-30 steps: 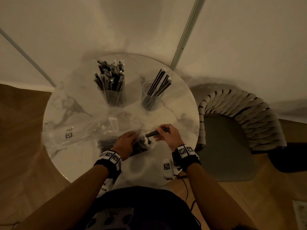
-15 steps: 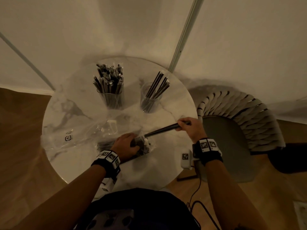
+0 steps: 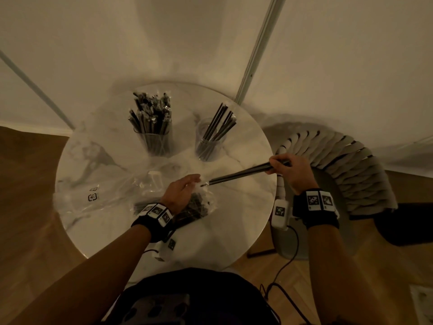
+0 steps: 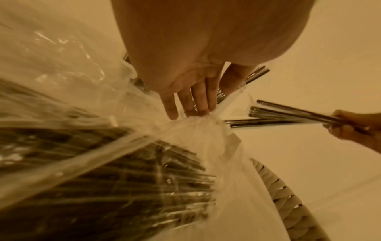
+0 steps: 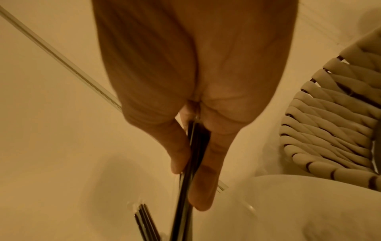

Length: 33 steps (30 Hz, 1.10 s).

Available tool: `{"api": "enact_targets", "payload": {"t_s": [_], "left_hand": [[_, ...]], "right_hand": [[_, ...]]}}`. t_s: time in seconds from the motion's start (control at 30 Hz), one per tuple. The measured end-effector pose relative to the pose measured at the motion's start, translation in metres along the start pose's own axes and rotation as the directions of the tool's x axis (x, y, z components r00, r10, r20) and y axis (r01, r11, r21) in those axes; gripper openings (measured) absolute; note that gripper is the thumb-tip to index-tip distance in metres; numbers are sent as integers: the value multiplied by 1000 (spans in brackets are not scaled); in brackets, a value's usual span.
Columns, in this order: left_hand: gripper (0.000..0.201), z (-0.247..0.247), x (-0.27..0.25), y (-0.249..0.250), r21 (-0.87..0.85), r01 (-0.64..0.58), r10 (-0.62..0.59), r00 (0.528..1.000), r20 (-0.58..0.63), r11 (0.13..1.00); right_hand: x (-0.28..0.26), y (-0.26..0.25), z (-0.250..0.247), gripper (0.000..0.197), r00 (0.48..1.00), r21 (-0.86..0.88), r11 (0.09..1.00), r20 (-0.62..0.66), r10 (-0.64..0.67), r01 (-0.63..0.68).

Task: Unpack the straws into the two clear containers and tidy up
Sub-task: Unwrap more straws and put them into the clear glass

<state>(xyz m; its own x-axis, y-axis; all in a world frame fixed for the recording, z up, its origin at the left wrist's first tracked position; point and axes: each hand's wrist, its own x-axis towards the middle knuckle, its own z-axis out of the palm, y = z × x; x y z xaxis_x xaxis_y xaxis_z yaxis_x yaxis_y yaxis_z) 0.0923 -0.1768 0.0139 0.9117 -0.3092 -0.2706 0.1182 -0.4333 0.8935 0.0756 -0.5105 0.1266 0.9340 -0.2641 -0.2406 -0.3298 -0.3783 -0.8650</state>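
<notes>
My left hand (image 3: 181, 193) lies flat, fingers straight, pinning the straw bag (image 3: 199, 205) so it stays put; my right hand (image 3: 289, 171) grips a straw bundle (image 3: 239, 175), clear of the bag mouth; beyond, fuller left container (image 3: 155, 141), sparser right container (image 3: 208, 144), likely target.

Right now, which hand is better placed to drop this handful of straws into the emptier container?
The right hand. It already grips the bundle of straws, clear of the bag, and the emptier container stands nearest it. The left hand lies open on the bag, holding no straws.
</notes>
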Motion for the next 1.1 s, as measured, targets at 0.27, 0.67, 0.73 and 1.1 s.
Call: {"api": "enact_targets", "payload": {"t_s": [0.27,0.67,0.73,1.1], "left_hand": [[26,7,13,14,370,-100,69,993,97,924],[13,16,24,40,40,-110,114,988,-105,993],[18,13,26,44,-45,-52,49,997,-58,998],[47,-8,29,65,-892,386,-400,875,274,234]], "right_hand": [[1,-2,0,6,1000,-20,1000,-15,6,-6],[0,-11,-11,17,988,119,992,-145,60,-42],[0,-13,-9,17,983,143,989,-170,63,-39],[-2,-37,34,7,980,-16,997,-180,-83,82]]}}
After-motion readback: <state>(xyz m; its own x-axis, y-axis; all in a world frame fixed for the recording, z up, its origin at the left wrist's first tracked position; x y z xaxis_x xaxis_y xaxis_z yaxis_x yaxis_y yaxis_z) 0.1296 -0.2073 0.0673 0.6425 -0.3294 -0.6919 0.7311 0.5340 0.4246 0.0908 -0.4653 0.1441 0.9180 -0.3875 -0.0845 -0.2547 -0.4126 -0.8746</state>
